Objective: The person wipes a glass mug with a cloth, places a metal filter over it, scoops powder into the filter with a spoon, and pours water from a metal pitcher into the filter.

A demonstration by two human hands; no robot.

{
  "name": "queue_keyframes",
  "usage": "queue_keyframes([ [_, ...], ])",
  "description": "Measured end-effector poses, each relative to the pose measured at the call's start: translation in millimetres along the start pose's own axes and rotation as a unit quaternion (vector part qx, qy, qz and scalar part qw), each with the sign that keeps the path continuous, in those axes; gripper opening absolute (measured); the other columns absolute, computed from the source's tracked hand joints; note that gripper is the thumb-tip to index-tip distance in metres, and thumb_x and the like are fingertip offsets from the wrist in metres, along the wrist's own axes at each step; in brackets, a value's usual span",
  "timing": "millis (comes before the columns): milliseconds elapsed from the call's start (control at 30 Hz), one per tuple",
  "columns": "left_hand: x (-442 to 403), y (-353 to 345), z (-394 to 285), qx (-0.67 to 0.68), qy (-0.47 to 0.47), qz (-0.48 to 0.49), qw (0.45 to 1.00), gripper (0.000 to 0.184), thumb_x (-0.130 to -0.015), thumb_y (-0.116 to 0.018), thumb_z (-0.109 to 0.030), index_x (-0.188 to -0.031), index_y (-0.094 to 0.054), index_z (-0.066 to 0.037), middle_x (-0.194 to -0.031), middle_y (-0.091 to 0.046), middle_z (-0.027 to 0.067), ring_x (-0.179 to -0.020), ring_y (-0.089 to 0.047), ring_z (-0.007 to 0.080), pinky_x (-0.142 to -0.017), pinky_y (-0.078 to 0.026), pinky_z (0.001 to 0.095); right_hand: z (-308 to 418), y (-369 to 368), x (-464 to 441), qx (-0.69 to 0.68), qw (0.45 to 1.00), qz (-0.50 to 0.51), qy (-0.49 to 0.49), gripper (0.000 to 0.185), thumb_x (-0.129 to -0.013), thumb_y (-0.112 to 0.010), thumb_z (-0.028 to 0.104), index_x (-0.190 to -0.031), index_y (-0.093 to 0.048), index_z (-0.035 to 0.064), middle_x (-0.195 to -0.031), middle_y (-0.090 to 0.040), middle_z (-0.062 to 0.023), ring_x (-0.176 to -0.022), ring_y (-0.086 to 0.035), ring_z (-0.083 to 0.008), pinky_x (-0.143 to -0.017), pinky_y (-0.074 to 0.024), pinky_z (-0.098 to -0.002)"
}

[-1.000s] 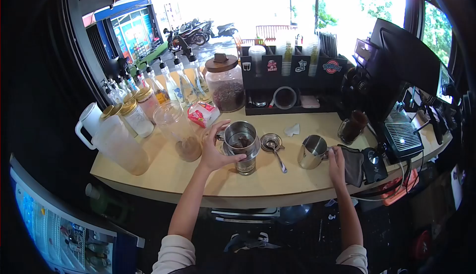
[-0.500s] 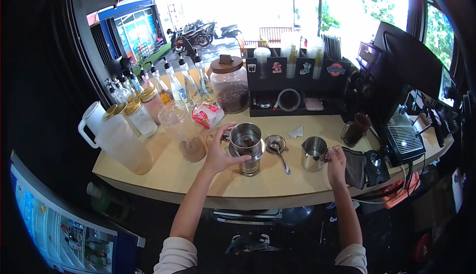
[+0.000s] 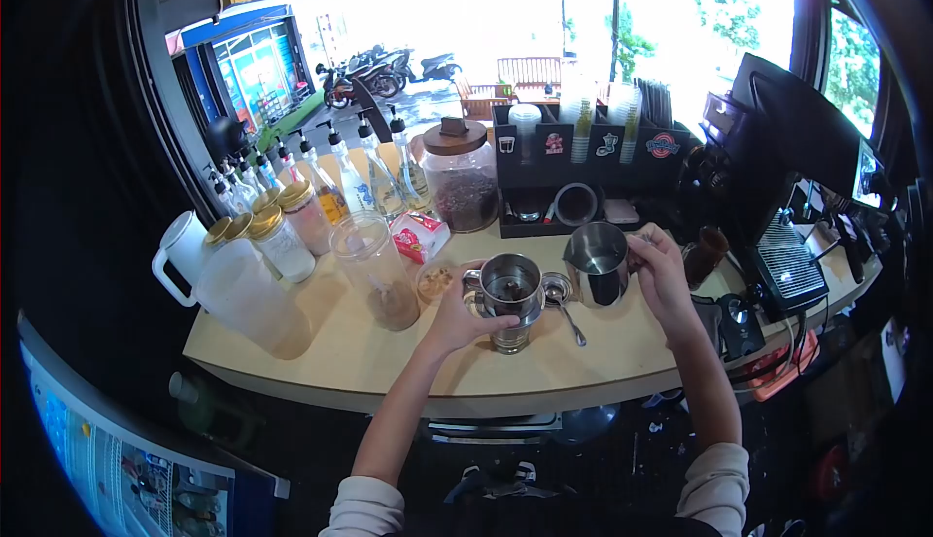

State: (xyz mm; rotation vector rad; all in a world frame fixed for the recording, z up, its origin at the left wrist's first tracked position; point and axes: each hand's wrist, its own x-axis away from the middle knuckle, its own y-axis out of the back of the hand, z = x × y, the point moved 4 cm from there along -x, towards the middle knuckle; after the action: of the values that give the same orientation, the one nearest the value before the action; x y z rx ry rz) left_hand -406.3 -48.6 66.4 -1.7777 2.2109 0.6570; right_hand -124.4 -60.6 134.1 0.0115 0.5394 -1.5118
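My left hand (image 3: 455, 319) is closed around the side of a metal drip coffee filter (image 3: 512, 282), its thumb across the front. Below the filter stands a small glass (image 3: 510, 339) on the counter. Inside the filter something dark shows at the bottom. With my right hand (image 3: 665, 270) I grip the handle of a steel milk pitcher (image 3: 597, 250), raised above the counter and tilted a little; its contents I cannot make out. Between the two is a small round metal dish (image 3: 554, 284), partly hidden, with a spoon (image 3: 574, 326) leaning out of it.
On the left stand a clear plastic pitcher (image 3: 374, 275), a cloudy jug (image 3: 251, 299), lidded jars (image 3: 282, 245) and several pump bottles (image 3: 348, 173). Behind are a wooden-lidded jar (image 3: 461, 187) and a black cup organizer (image 3: 530, 175). An espresso machine (image 3: 785, 265) stands right.
My right hand has lifted the milk pitcher off the counter and brought it left and up, closer to the filter. My left hand stays on the filter. The view has shifted slightly.
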Motion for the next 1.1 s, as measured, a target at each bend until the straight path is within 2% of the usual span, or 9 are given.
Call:
queue_keyframes([
  [167, 0, -1, 0, 0.023, 0.038, 0.019, 0.999, 0.088, -0.054, -0.09, -0.026, -0.125, -0.042, -0.003, -0.117, -0.056, 0.0117, -0.11, -0.055, 0.0207, -0.098, -0.042, 0.0354, 20, -37, -10, 0.049, 0.998, 0.029, -0.041, 0.019, -0.084, -0.062, 0.007, -0.075, -0.046, 0.0098, -0.067, -0.051, 0.0033, -0.062, -0.048, -0.0042, -0.057, -0.0361, -0.02],
  [333, 0, -1, 8, 0.04, 0.048, 0.025, 0.998, 0.087, -0.054, -0.09, -0.029, -0.124, -0.044, -0.003, -0.116, -0.057, 0.0117, -0.11, -0.055, 0.0207, -0.098, -0.042, 0.0356, 25, -49, -21, 0.102, 0.994, 0.035, -0.013, 0.019, -0.081, -0.064, 0.005, -0.073, -0.047, 0.0099, -0.066, -0.053, 0.0033, -0.06, -0.05, -0.0026, -0.055, -0.036, -0.0188],
  [400, 0, -2, 9, 0.051, 0.066, 0.047, 0.995, 0.084, -0.057, -0.088, -0.019, -0.125, -0.041, -0.004, -0.12, -0.054, 0.0091, -0.115, -0.051, 0.0191, -0.102, -0.036, 0.0344, 27, -54, -23, 0.109, 0.993, 0.035, -0.02, 0.019, -0.08, -0.065, 0.005, -0.073, -0.048, 0.0097, -0.066, -0.053, 0.0035, -0.06, -0.05, -0.0021, -0.055, -0.0358, -0.0184],
  [433, 0, -3, 10, 0.052, 0.067, 0.047, 0.995, 0.084, -0.057, -0.088, -0.019, -0.125, -0.041, -0.004, -0.12, -0.054, 0.0091, -0.115, -0.051, 0.0191, -0.102, -0.036, 0.0344, 27, -55, -24, 0.111, 0.993, 0.039, -0.017, 0.019, -0.08, -0.065, 0.005, -0.073, -0.048, 0.0093, -0.066, -0.054, 0.0033, -0.06, -0.05, -0.0018, -0.055, -0.0356, -0.018],
  [500, -1, -2, 9, 0.039, 0.031, 0.021, 0.999, 0.085, -0.055, -0.089, -0.029, -0.123, -0.045, -0.002, -0.114, -0.058, 0.0125, -0.106, -0.058, 0.0207, -0.095, -0.044, 0.0352, 28, -59, -25, 0.114, 0.993, 0.041, -0.014, 0.018, -0.08, -0.065, 0.005, -0.073, -0.048, 0.0088, -0.066, -0.054, 0.0031, -0.059, -0.049, -0.0016, -0.054, -0.0354, -0.0176],
  [600, -1, -2, 4, 0.036, 0.023, 0.02, 0.999, 0.084, -0.055, -0.089, -0.029, -0.122, -0.045, -0.001, -0.112, -0.059, 0.0129, -0.103, -0.059, 0.0207, -0.093, -0.046, 0.0347, 27, -63, -27, 0.125, 0.991, 0.035, -0.014, 0.018, -0.08, -0.066, 0.005, -0.074, -0.049, 0.0079, -0.065, -0.054, 0.0031, -0.057, -0.048, -0.0013, -0.052, -0.0352, -0.0173],
  [900, 1, -2, 13, 0.026, 0.012, -0.002, 1.0, 0.079, -0.055, -0.088, -0.03, -0.117, -0.048, -0.002, -0.108, -0.061, 0.0131, -0.101, -0.06, 0.0212, -0.09, -0.046, 0.0347, 26, -68, -32, 0.174, 0.984, 0.047, 0.003, 0.018, -0.081, -0.066, 0.004, -0.074, -0.049, 0.0068, -0.063, -0.051, 0.0043, -0.054, -0.045, 0.0003, -0.047, -0.0333, -0.0161],
  [1100, 1, -2, 12, 0.032, 0.011, -0.004, 0.999, 0.079, -0.055, -0.088, -0.031, -0.117, -0.049, -0.001, -0.108, -0.061, 0.0133, -0.101, -0.06, 0.0216, -0.092, -0.045, 0.0364, 32, -78, -29, 0.184, 0.981, 0.05, -0.023, 0.019, -0.081, -0.065, 0.005, -0.076, -0.047, 0.0067, -0.063, -0.049, 0.0047, -0.055, -0.046, 0.0002, -0.05, -0.0405, -0.0168],
])
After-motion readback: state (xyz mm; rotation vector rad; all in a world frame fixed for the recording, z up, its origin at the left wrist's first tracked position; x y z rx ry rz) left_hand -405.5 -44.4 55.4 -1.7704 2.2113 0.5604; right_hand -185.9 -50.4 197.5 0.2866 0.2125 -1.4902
